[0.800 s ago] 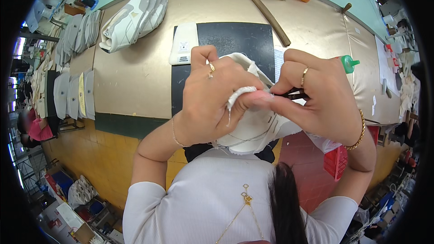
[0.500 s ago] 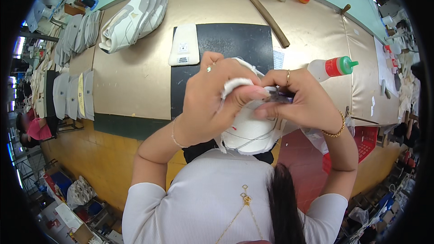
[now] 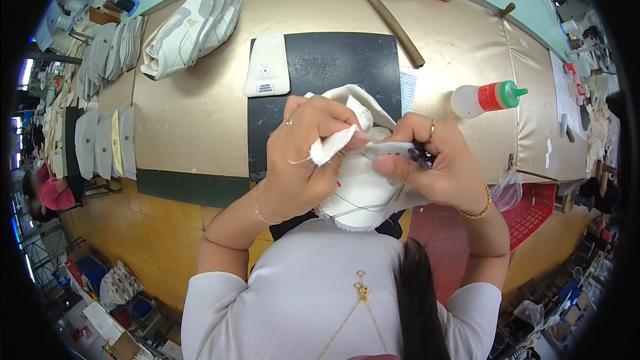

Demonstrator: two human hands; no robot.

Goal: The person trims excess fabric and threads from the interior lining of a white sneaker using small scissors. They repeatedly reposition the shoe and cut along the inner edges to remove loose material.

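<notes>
Across the tan worktable (image 3: 190,123), a hammer (image 3: 393,23) lies beyond the black mat (image 3: 340,60), and a stack of grey-and-white uppers (image 3: 200,27) rests to the left. The white shoe upper (image 3: 363,190) is between my hands, just in front of my chest, its far end overlapping the mat in view. My left hand (image 3: 301,157) pinches a loose white flap (image 3: 333,145). My right hand (image 3: 445,163) has come lower, uncovering the green-capped bottle (image 3: 490,99); it grips a dark tool (image 3: 421,155), thumb pressed on the upper's edge. I cannot tell whether the tool's blades are apart. My fingertips have parted slightly, so the edge between them now seems easier to see and work on.
</notes>
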